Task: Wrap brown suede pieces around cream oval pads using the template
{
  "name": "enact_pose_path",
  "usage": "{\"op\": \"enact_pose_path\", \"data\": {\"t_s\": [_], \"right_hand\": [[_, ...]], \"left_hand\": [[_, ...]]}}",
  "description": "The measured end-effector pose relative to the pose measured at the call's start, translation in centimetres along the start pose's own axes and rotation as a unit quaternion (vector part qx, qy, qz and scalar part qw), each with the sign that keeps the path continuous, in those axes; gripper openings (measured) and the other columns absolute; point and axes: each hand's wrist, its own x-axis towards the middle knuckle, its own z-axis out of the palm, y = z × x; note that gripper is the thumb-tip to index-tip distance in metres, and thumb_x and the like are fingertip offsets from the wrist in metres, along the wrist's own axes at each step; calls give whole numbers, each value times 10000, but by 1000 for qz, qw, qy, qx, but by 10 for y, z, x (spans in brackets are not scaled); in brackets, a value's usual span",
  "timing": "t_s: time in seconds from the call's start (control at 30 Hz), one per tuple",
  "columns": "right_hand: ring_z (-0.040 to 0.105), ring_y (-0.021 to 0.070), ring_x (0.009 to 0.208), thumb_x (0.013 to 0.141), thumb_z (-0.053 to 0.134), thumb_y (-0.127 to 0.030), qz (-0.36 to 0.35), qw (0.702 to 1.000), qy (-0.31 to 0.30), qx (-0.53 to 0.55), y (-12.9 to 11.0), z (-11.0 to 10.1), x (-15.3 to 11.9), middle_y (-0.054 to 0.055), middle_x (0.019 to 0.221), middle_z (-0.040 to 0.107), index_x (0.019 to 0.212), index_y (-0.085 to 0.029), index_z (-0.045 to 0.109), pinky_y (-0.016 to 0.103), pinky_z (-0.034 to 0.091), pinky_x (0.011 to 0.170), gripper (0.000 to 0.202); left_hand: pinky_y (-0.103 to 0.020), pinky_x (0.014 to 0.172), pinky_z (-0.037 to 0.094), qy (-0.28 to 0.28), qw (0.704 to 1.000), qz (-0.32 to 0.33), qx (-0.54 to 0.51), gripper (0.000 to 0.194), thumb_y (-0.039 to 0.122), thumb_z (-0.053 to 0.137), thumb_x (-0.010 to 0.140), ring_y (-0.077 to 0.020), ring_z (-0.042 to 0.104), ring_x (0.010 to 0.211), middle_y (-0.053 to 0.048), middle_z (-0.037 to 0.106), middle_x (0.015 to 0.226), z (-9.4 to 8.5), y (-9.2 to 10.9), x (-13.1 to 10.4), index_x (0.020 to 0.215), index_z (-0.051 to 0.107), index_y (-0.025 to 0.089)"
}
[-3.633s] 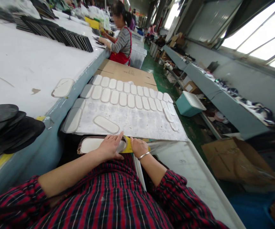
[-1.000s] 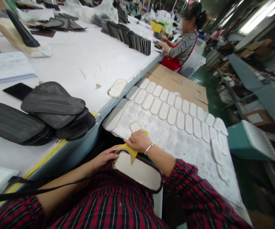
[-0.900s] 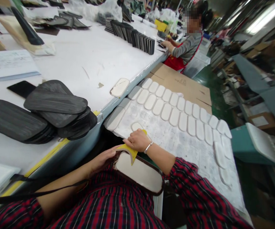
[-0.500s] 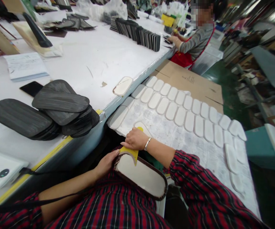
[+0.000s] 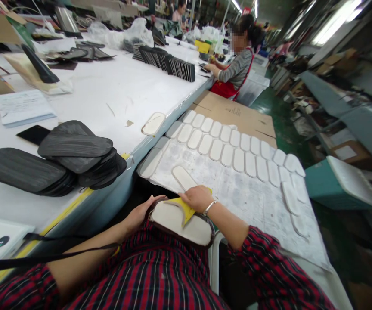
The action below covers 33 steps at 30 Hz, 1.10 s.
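The oval piece, cream-faced with a dark brown rim, lies tilted against the person's lap, just short of the pale board. Over its face sits the curved edge of a yellow tool, its pointed corner aimed down at the cream surface. The right hand is closed around that tool; the left hand touches the piece's left end, though how tightly it grips I cannot tell. With the far end apparently unheld, a hard push might swivel the piece, and the corner could then score the cream face. Just beyond the right hand, a loose pale oval could be knocked askew by a stray knuckle. Black pads lie stacked on the table.
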Motion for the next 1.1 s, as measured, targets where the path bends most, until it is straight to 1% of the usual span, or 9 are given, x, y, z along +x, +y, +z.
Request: {"op": "enact_pose_path", "data": {"t_s": [0.1,0.2,0.3,0.43,0.5,0.6,0.77,0.93,1.1], "right_hand": [[507,160,563,911,251,-552,107,993,23,55,15,-22,-46,67,578,573,572,-167,588,272,318,545,614],[454,125,527,869,368,-557,102,970,-26,218,18,-27,-108,15,586,542,645,-171,571,238,300,488,491],[490,118,573,821,492,-501,86,920,-89,371,6,-3,-165,1,683,578,762,-167,585,214,340,492,351],[563,139,559,817,488,-506,159,851,-78,494,-16,53,-204,6,698,597,806,-171,530,226,409,473,338],[589,152,526,800,501,-527,197,818,-49,538,-24,74,-207,1,692,599,816,-183,481,235,433,430,345],[601,161,485,797,512,-517,208,806,3,555,-38,90,-199,-8,652,598,795,-191,447,223,427,371,332],[594,170,417,766,597,-420,232,784,36,575,-73,89,-166,-15,556,593,738,-180,475,204,412,322,271],[586,178,384,784,604,-355,247,752,37,610,-108,90,-132,-16,486,570,718,-165,492,210,420,310,230],[556,155,350,831,565,-311,271,701,49,658,-145,101,-98,-30,464,540,730,-159,492,224,449,341,197]], "left_hand": [[-416,1006,365,-11,998,27,-52,731,640,130,855,-255,450,1216,-99,465,1349,-4,-13,-7,1362,356,165],[-426,1063,279,-34,994,104,25,862,695,411,749,-289,358,1278,-130,371,1410,-10,-20,-15,1404,253,157],[-446,1088,218,-38,984,122,128,1046,525,686,632,-289,330,1294,-152,319,1428,-10,-21,-21,1431,113,167],[-435,1078,256,27,982,122,139,975,406,726,620,-259,383,1257,-147,380,1371,2,-19,-23,1394,180,171],[-427,1067,280,47,985,127,107,898,390,720,626,-253,409,1233,-135,407,1343,9,-19,-23,1355,242,175],[-421,1057,298,52,988,132,55,834,366,706,640,-249,431,1210,-134,421,1325,15,-19,-25,1324,268,172],[-420,1077,262,41,990,130,24,809,353,694,655,-246,408,1231,-127,400,1347,17,-18,-26,1313,258,181],[-427,1076,261,-4,993,118,10,850,400,704,651,-265,393,1243,-129,421,1345,4,-16,-28,1340,264,164],[-384,990,376,-55,993,89,-56,663,588,336,848,-252,491,1159,-126,519,1270,-13,-13,-27,1343,357,147]]}}
